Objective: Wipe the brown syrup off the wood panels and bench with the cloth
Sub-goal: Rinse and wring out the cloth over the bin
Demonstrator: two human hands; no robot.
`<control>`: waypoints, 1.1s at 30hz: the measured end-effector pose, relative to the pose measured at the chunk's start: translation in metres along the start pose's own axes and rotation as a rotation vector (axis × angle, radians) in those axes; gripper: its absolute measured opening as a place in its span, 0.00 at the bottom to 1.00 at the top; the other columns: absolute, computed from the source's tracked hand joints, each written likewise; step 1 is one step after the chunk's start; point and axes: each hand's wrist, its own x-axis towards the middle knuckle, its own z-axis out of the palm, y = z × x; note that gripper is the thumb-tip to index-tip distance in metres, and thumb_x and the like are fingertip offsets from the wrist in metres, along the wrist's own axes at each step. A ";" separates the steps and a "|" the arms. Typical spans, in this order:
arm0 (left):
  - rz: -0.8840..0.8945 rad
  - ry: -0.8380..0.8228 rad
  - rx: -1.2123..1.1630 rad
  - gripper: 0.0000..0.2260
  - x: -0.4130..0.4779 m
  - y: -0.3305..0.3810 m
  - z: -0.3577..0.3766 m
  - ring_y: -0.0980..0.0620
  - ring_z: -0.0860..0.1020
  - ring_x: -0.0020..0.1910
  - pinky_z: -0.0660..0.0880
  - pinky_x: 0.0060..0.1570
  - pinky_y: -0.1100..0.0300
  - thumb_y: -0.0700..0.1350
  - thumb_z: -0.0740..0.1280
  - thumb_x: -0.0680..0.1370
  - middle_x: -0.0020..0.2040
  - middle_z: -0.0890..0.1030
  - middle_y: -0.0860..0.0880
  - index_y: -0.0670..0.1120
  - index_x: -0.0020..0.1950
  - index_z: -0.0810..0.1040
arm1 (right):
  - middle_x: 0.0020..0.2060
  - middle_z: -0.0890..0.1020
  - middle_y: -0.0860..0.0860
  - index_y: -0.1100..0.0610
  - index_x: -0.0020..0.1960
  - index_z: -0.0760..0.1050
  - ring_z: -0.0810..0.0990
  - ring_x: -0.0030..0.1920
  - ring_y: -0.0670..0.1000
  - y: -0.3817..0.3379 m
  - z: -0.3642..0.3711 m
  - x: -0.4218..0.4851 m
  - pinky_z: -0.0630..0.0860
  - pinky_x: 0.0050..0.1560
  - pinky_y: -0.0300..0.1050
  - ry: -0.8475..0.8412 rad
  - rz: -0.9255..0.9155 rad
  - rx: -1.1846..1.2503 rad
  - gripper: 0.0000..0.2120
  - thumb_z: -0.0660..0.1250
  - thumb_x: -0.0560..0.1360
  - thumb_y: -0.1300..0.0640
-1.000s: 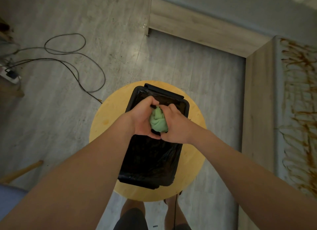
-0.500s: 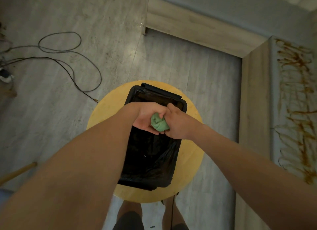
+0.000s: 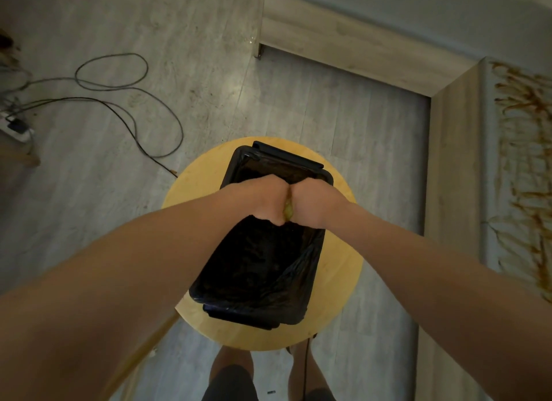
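Far left on the floor lie a power strip [image 3: 18, 129] and loose cables [image 3: 181, 131], well apart from your work. In the middle, near you, a round yellow table [image 3: 194, 185] carries a black lined bin [image 3: 286, 158].

Over the far half of that bin, your left hand [image 3: 263, 200] and right hand [image 3: 313, 203] are both clenched into fists, backs up, pressed knuckle to knuckle. Between them they squeeze the green cloth [image 3: 287, 211], of which only 1 thin sliver shows in the seam where the 2 fists meet. It reads as wringing the cloth out over the bin, though no drip can be made out.

To the right stands the upright wood panel [image 3: 451, 191], and just beyond it the bench [image 3: 490, 191], its top scrawled with brown syrup [image 3: 528, 197]. The streaks run in a long band from far to near, along the right edge of the view, so most of the wiping looks not yet done.

What matters for your next move: the syrup lies to the right of both hands, well apart from them, and your right hand is the nearer. Carrying the cloth across with that hand and stroking along the band's far-to-near length would likely suit it best.
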 end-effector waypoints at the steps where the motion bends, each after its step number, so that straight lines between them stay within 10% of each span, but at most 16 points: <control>1: 0.003 0.079 0.070 0.06 -0.001 0.000 0.001 0.45 0.80 0.37 0.80 0.37 0.50 0.45 0.72 0.73 0.41 0.81 0.46 0.44 0.47 0.80 | 0.32 0.74 0.49 0.53 0.35 0.69 0.79 0.37 0.55 -0.001 -0.003 0.002 0.67 0.32 0.45 -0.020 0.037 0.061 0.13 0.64 0.78 0.56; 5: 0.032 0.359 0.316 0.13 0.002 -0.004 0.004 0.42 0.81 0.50 0.72 0.40 0.53 0.44 0.67 0.79 0.57 0.80 0.43 0.43 0.63 0.74 | 0.31 0.76 0.50 0.52 0.35 0.70 0.77 0.35 0.54 -0.004 -0.004 0.007 0.67 0.32 0.45 -0.034 0.148 0.315 0.11 0.65 0.76 0.56; 12: 0.274 0.625 0.446 0.12 0.008 -0.025 0.028 0.44 0.80 0.46 0.68 0.32 0.53 0.45 0.69 0.78 0.52 0.78 0.43 0.42 0.58 0.74 | 0.31 0.78 0.51 0.56 0.35 0.73 0.78 0.36 0.54 -0.001 0.000 -0.002 0.70 0.32 0.46 -0.041 0.170 0.470 0.11 0.68 0.76 0.55; 21: -0.023 -0.630 -0.873 0.27 -0.009 -0.025 -0.029 0.43 0.80 0.65 0.81 0.56 0.49 0.48 0.78 0.75 0.67 0.79 0.42 0.43 0.71 0.75 | 0.51 0.75 0.56 0.59 0.52 0.78 0.76 0.46 0.58 0.009 0.022 -0.019 0.75 0.29 0.51 0.503 -0.133 0.003 0.13 0.73 0.72 0.53; 25: -0.053 -0.784 -1.205 0.31 -0.012 -0.046 -0.012 0.35 0.80 0.65 0.82 0.55 0.46 0.48 0.74 0.76 0.70 0.77 0.36 0.40 0.75 0.69 | 0.43 0.77 0.56 0.60 0.51 0.75 0.78 0.38 0.58 -0.003 0.010 -0.012 0.69 0.25 0.47 0.547 -0.205 -0.022 0.16 0.77 0.67 0.60; 28: 0.006 -0.765 -1.224 0.24 -0.008 -0.047 0.002 0.50 0.82 0.47 0.81 0.38 0.62 0.46 0.69 0.80 0.61 0.82 0.40 0.40 0.74 0.71 | 0.38 0.76 0.53 0.58 0.56 0.76 0.77 0.32 0.56 -0.004 0.006 -0.010 0.62 0.24 0.44 0.557 -0.214 -0.142 0.18 0.77 0.70 0.56; 31: -0.003 -0.683 -1.127 0.06 -0.007 -0.035 0.005 0.57 0.65 0.30 0.61 0.24 0.68 0.45 0.71 0.79 0.37 0.73 0.50 0.44 0.53 0.80 | 0.35 0.76 0.51 0.55 0.65 0.77 0.76 0.28 0.54 0.000 0.007 -0.010 0.59 0.24 0.41 0.520 -0.161 -0.287 0.22 0.72 0.73 0.52; 33: -0.048 -0.545 -0.946 0.10 -0.008 -0.028 0.005 0.55 0.60 0.28 0.55 0.24 0.64 0.45 0.73 0.78 0.32 0.66 0.51 0.48 0.41 0.74 | 0.28 0.74 0.51 0.58 0.49 0.79 0.71 0.21 0.54 0.000 0.007 -0.009 0.58 0.24 0.39 0.473 -0.139 -0.313 0.13 0.76 0.67 0.58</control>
